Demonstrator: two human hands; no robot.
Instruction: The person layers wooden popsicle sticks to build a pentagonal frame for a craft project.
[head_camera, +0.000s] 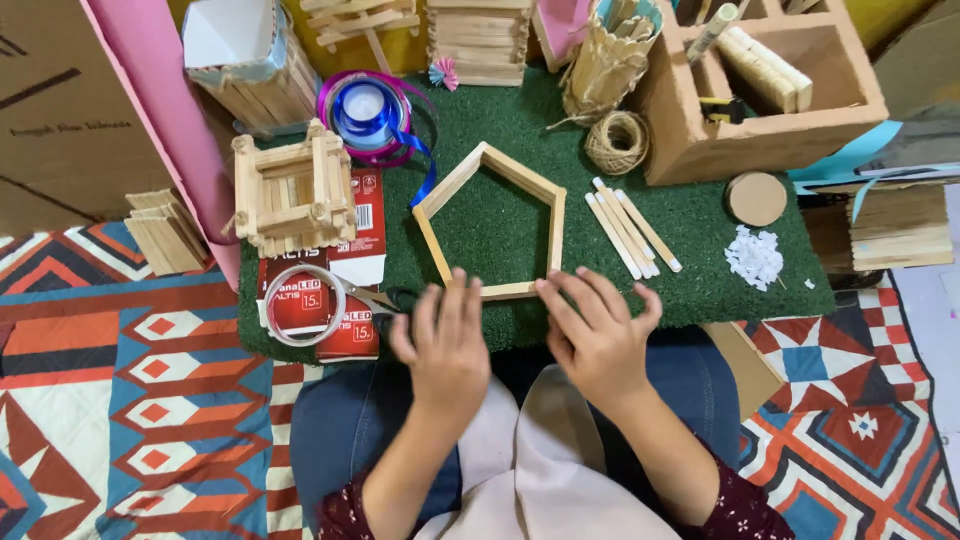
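wooden frame (489, 222) is steadied at its base by open left hand (447, 345) and right hand (598, 330), nothing gripped; a stick (628, 229) seems needed next.

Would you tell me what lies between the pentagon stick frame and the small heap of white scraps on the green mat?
In the head view, a loose bundle of craft sticks lies between the pentagon frame and the white scraps, on the green mat.
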